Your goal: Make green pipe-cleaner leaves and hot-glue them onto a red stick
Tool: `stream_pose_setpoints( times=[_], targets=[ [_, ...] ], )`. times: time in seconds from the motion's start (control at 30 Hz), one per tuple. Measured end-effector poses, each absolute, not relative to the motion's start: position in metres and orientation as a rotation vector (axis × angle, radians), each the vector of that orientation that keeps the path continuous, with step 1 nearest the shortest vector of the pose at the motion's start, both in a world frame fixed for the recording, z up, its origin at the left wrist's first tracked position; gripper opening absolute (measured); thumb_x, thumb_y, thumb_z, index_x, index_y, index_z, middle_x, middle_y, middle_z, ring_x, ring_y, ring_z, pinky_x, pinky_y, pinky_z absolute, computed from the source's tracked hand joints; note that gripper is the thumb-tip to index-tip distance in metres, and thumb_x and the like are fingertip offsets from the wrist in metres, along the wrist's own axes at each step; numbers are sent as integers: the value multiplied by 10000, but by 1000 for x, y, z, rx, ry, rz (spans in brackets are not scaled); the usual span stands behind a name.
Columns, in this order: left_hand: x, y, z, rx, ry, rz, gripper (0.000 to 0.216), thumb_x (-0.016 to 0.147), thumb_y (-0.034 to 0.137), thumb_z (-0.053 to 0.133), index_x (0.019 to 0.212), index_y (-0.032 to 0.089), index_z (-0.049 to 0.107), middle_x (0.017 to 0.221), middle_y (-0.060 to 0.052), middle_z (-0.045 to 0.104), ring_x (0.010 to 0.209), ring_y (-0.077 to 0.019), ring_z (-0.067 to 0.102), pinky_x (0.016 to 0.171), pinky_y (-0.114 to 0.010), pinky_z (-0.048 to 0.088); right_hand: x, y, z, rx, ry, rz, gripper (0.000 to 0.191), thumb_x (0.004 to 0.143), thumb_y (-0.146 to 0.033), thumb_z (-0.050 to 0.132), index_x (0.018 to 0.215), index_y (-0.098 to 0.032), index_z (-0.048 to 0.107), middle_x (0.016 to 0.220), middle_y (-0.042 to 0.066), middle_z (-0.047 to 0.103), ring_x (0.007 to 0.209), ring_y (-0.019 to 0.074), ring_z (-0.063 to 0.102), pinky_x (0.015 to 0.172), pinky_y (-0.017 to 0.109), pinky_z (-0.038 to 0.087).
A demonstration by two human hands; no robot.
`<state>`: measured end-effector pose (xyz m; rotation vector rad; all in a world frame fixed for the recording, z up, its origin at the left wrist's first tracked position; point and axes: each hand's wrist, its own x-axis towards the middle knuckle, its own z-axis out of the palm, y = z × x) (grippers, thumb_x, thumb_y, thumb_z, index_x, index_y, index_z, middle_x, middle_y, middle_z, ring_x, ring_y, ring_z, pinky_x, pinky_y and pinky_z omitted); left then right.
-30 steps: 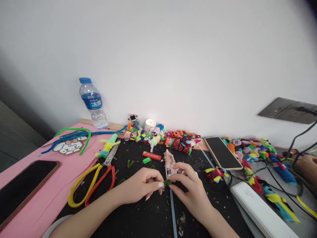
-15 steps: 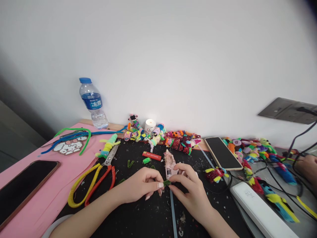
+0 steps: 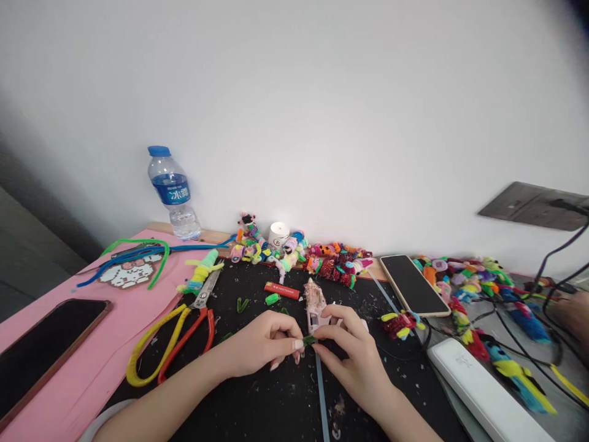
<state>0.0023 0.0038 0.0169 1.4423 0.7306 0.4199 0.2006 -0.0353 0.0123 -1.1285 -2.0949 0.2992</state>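
Observation:
Between my two hands is a short piece of dark green pipe cleaner (image 3: pixel 308 339). My left hand (image 3: pixel 268 342) pinches its left end with thumb and forefinger. The fingertips of my right hand (image 3: pixel 347 341) close on its other end. Just beyond them lies a glue gun (image 3: pixel 315 304) with a stained nozzle, partly hidden by my right hand. Left of it are a red lighter (image 3: pixel 282 290), a bright green bundle (image 3: pixel 272 299) and a bent green pipe cleaner piece (image 3: pixel 242 304). Scissors (image 3: pixel 201 301) with yellow and red handles rest near my left forearm.
Pipe cleaner figures (image 3: pixel 335 264) line the wall beside a paper cup (image 3: pixel 278 233). A water bottle (image 3: pixel 172 193) stands back left on pink paper (image 3: pixel 151 307), near a dark phone (image 3: pixel 48 350). Rightward lie another phone (image 3: pixel 415 285), a white power bank (image 3: pixel 483 390), cables and another person's hand (image 3: pixel 573 313).
Both of my hands stay nearly still, holding the green piece. At the far right, the other person's hand has shifted slightly.

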Motion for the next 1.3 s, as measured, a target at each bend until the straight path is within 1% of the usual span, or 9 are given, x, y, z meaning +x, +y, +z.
stream_pose_setpoints(
  times=[0.3,0.67,0.83,1.1,1.3],
  targets=[
    [2,4,17,1427,726,435,209,809,295,513,735,112,579,669,-6,603,424,-45,401,421,-167,308,201,-37,12,-1137,-2087,297,144,780,-98,587,876,-203,606,1044,75,495,843,174,524,711,301,451],
    [2,6,16,1414,718,445,206,810,289,514,745,108,588,674,-9,607,417,-42,404,417,-166,312,202,-34,12,-1142,-2113,335,154,818,-100,541,908,-211,595,1067,80,476,913,189,509,766,319,449],
    [1,6,16,1422,709,450,193,811,273,516,746,108,592,683,-14,619,424,-43,409,423,-164,314,202,-36,11,-1143,-2127,314,158,822,-103,536,923,-213,590,1062,74,480,887,174,513,744,301,448],
    [2,6,17,1408,708,462,191,809,271,521,741,107,592,675,-11,612,426,-41,407,421,-161,308,200,-34,11,-1147,-2114,292,148,814,-104,546,906,-210,595,1050,75,492,873,177,521,730,303,451],
    [2,7,16,1387,710,465,198,810,274,521,746,102,596,674,-14,611,417,-41,403,412,-162,307,203,-34,11,-1148,-2121,314,164,828,-100,521,920,-212,598,1055,80,486,906,182,518,763,310,457]
  ],
)
